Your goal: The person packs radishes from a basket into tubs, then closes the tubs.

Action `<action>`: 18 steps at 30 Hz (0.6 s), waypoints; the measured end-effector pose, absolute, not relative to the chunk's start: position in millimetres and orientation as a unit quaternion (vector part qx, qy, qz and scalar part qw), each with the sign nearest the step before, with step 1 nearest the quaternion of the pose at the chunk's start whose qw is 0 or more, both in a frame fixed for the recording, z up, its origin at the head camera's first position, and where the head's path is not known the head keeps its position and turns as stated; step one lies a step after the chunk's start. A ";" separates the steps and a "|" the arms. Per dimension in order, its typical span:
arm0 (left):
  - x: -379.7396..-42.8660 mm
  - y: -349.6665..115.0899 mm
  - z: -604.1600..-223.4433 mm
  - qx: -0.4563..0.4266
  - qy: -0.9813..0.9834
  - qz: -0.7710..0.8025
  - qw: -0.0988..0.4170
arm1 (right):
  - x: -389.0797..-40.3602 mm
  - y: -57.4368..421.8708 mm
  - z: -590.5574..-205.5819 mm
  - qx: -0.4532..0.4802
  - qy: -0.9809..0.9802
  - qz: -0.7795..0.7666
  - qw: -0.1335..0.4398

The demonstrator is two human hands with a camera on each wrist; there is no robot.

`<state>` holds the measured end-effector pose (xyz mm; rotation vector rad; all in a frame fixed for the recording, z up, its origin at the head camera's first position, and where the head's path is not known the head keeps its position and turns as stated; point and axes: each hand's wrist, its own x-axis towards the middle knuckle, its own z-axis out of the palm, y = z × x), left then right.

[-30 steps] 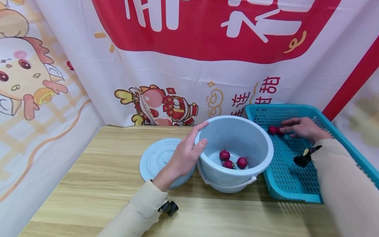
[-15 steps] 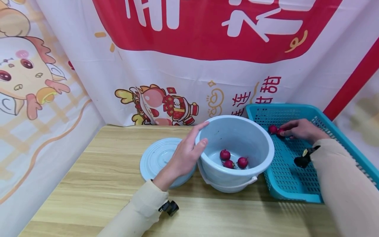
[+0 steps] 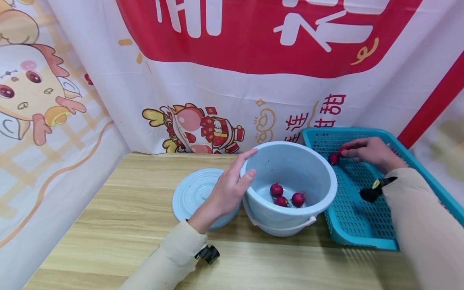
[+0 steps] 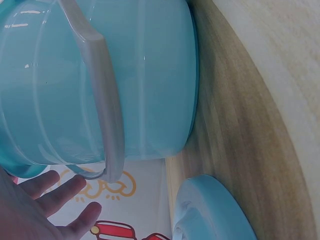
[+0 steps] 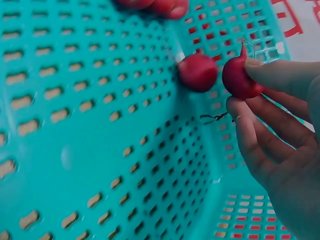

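The right hand point(image 3: 377, 154) is pinching a radish point(image 5: 234, 79), likely firm and light, by its sides; the left hand point(image 3: 229, 186), fingers extended, is touching the bucket point(image 3: 293, 169).

With twelve straight ahead of the person, the bucket point(image 3: 290, 161) stands on the table point(image 3: 108, 225), three radishes point(image 3: 276, 189) in its bottom. From it, the lid point(image 3: 192, 189) lies at nine o'clock, the basket point(image 3: 359, 217) just beside at three, the cloth point(image 3: 217, 72) behind at twelve. The left hand point(image 3: 230, 183) is on the rim at nine. Toward the basket's twelve o'clock end, the right hand point(image 3: 371, 153) has a pinched radish point(image 3: 342, 151); a loose radish point(image 3: 333, 158) lies just beside it, at eight.
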<state>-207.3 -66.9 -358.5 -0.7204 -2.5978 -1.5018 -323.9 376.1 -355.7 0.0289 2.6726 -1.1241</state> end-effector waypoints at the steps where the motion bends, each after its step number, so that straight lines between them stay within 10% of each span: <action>1: -207.3 -67.0 -358.4 -0.233 -0.842 -0.486 0.027 | -323.0 375.0 -353.2 0.012 0.914 -0.388 0.117; 18: -207.3 -66.7 -358.7 -0.232 -0.842 -0.486 0.029 | -316.0 353.3 -319.2 0.003 0.913 -0.406 0.046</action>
